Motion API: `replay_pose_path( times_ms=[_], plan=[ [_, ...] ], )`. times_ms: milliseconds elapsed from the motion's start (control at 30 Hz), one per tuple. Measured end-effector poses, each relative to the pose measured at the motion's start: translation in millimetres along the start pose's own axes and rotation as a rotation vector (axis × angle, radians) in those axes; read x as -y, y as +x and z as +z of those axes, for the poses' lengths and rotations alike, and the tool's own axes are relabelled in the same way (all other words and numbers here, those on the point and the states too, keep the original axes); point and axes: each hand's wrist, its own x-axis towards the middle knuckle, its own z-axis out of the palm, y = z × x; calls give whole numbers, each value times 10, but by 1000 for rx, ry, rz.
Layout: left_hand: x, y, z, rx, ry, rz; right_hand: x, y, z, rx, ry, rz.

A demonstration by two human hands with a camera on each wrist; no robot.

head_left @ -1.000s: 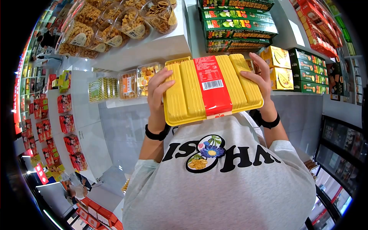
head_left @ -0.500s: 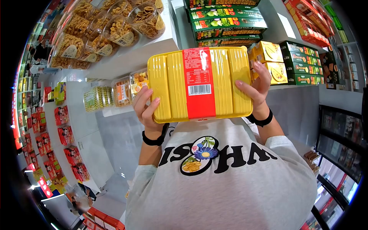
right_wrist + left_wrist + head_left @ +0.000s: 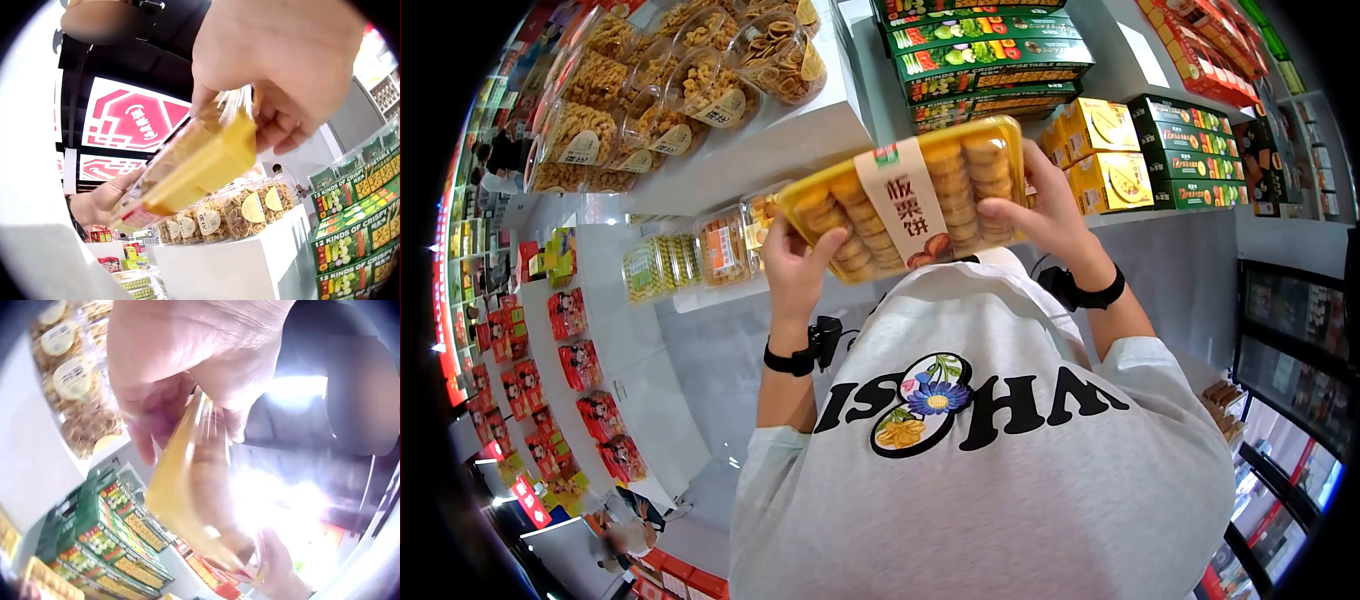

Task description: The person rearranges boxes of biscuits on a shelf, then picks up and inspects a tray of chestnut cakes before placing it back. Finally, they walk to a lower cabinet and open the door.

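Observation:
A yellow plastic tray of round pastries (image 3: 980, 190) hangs tilted before the chest, its clear lid facing up. A pale paper band (image 3: 905, 200) with Chinese characters wraps its middle. My left hand (image 3: 798, 262) grips the left end, thumb over the top. The right hand (image 3: 1050, 208) pinches the other end, its thumb on the lid side. In the left wrist view the tray (image 3: 194, 481) shows edge-on between thumb and fingers. From the right wrist, the tray's yellow side (image 3: 206, 169) slants away toward the left hand (image 3: 100, 203).
Clear tubs of snacks (image 3: 660, 100) stand on a white counter at upper left. Green biscuit boxes (image 3: 990, 60) are stacked ahead, yellow boxes (image 3: 1105, 155) to their right. Packs of pastries (image 3: 725, 245) lie on a lower ledge. Red packs (image 3: 600, 415) line a white shelf at left.
The tray has been turned over in both hands: its yellow ribbed underside with the red barcode label faced up before, and now the clear lid does.

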Motion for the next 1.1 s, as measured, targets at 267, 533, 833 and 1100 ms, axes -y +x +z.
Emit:
replay_pose_path(
  times_ms=[267,533,833,1100],
  plan=[
    [117,122,50,-42,-260,-362,-247,21,159,57,404,348],
    [113,147,6,7,-425,-443,-141,3,78,129,549,316],
    [130,79,-5,-19,-449,-393,-251,-33,156,105,503,304],
    [128,32,43,-40,-283,-266,-250,-71,145,79,468,307]
  ],
)
